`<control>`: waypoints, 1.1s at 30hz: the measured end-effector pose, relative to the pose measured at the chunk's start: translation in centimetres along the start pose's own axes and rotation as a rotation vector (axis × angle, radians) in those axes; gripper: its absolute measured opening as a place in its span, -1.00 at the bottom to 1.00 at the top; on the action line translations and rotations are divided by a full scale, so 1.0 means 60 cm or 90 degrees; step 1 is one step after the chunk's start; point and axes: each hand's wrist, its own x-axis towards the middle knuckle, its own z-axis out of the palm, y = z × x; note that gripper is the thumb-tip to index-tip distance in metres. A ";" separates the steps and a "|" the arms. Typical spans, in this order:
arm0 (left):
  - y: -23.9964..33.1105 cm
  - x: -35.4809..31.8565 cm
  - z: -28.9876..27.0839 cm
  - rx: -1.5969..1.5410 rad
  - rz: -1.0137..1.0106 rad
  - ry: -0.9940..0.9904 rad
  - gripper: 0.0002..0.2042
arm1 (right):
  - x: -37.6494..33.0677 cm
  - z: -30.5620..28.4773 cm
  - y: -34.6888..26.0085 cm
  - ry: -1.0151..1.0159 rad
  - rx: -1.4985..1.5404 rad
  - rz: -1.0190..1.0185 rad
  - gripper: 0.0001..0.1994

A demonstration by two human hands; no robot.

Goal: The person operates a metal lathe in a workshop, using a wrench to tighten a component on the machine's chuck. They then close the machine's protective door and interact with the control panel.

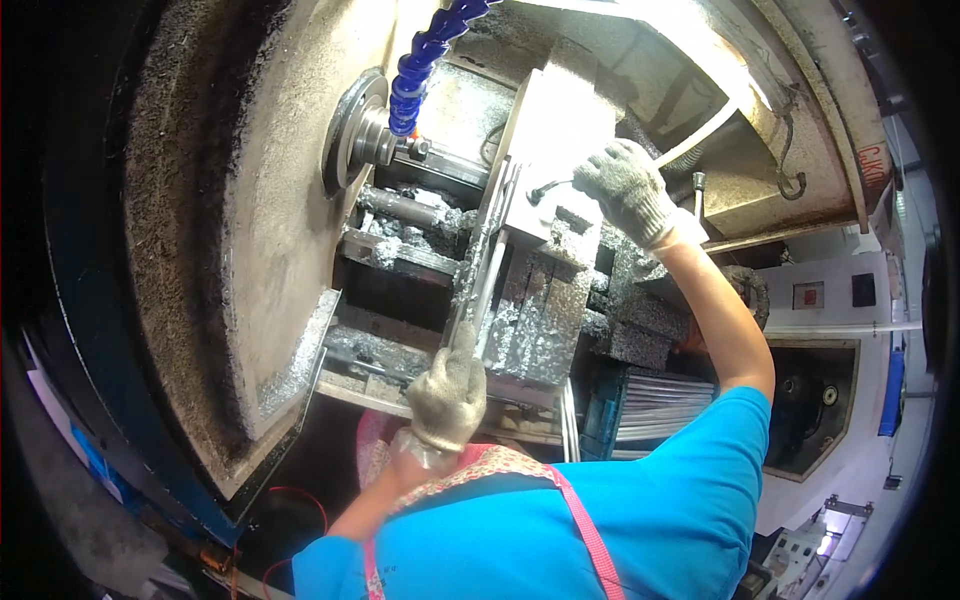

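- The work looks partway along: metal shavings [405, 245] coat the rails, and a gloved hand is on the handle [552, 187]. How many pieces are done or left cannot be told; many rods [660, 405] lie in a blue crate [598, 420].
- The right grip [625, 188] appears curled closed around the handle's outer end, on top of the metal block [528, 215].
- The left grip [448, 398] has one finger stretched toward the lower end of a silver bar [492, 285]; whether it holds or touches it, I cannot tell.
- The handle meets the right grip, well apart from the left.
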 end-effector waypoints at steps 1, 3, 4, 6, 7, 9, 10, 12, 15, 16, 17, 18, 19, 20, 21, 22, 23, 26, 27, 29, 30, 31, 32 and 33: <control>0.008 0.014 0.002 0.000 -0.006 0.009 -0.44 | -0.009 0.004 -0.006 0.009 0.007 0.006 -0.89; 0.018 0.036 0.011 0.008 -0.012 0.028 -0.42 | -0.022 0.003 -0.016 -0.021 0.021 0.018 -0.85; 0.018 0.037 0.011 0.018 -0.003 0.032 -0.45 | -0.025 0.003 -0.023 -0.035 0.020 0.021 -0.84; 0.017 0.039 0.011 0.039 0.015 0.041 -0.50 | -0.029 0.002 -0.035 -0.041 0.025 0.036 -0.82; 0.016 0.038 0.012 0.041 0.013 0.040 -0.50 | -0.030 0.003 -0.039 -0.010 0.031 0.043 -0.83; 0.010 0.032 0.017 0.044 0.010 0.039 -0.49 | -0.034 0.007 -0.045 0.053 0.043 0.057 -0.85; 0.005 0.029 0.020 0.043 0.007 0.039 -0.49 | -0.036 0.005 -0.049 0.010 0.081 0.090 -0.86; -0.003 0.023 0.025 0.039 0.001 0.041 -0.48 | -0.039 -0.001 -0.057 -0.078 0.159 0.154 -0.87; 0.007 0.035 0.018 0.053 0.035 0.054 -0.47 | -0.050 0.005 -0.053 0.000 0.245 0.154 -0.86; 0.011 0.036 0.015 0.039 0.014 0.040 -0.45 | -0.048 0.001 -0.052 -0.014 0.244 0.159 -0.87; 0.015 0.036 0.012 0.026 -0.007 0.027 -0.42 | -0.045 -0.007 -0.050 -0.029 0.242 0.164 -0.89; 0.017 0.036 0.010 0.012 -0.028 0.013 -0.39 | -0.043 -0.012 -0.050 -0.043 0.241 0.169 -0.90; 0.017 0.035 0.011 0.018 -0.025 0.015 -0.40 | -0.044 -0.011 -0.047 -0.034 0.243 0.159 -0.91; 0.016 0.034 0.012 0.025 -0.022 0.018 -0.40 | -0.045 -0.006 -0.040 -0.024 0.246 0.149 -0.92; 0.016 0.033 0.014 0.031 -0.019 0.021 -0.41 | -0.044 -0.003 -0.034 -0.015 0.248 0.138 -0.93; 0.015 0.033 0.014 0.029 -0.017 0.024 -0.41 | -0.040 -0.004 -0.030 -0.014 0.258 0.131 -0.92; 0.014 0.033 0.014 0.027 -0.015 0.027 -0.41 | -0.035 -0.009 -0.027 -0.013 0.267 0.125 -0.92; 0.011 0.032 0.014 0.024 -0.002 0.031 -0.41 | -0.026 -0.015 -0.018 -0.001 0.270 0.105 -0.90; 0.011 0.031 0.014 0.023 0.004 0.031 -0.41 | -0.025 -0.016 -0.017 0.004 0.267 0.098 -0.90; 0.019 0.039 0.010 0.028 0.011 0.048 -0.70 | -0.025 -0.023 -0.019 -0.009 0.259 0.097 -0.89; 0.022 0.041 0.008 0.031 0.015 0.057 -0.81 | -0.026 -0.026 -0.022 -0.015 0.255 0.097 -0.89; 0.018 0.038 0.012 0.036 0.012 0.062 -0.81 | -0.028 -0.028 -0.026 -0.044 0.265 0.123 -0.88; 0.010 0.033 0.019 0.040 0.008 0.067 -0.80 | -0.031 -0.030 -0.033 -0.073 0.276 0.149 -0.87; 0.007 0.031 0.023 0.043 0.007 0.071 -0.79 | -0.035 -0.035 -0.039 -0.102 0.284 0.178 -0.85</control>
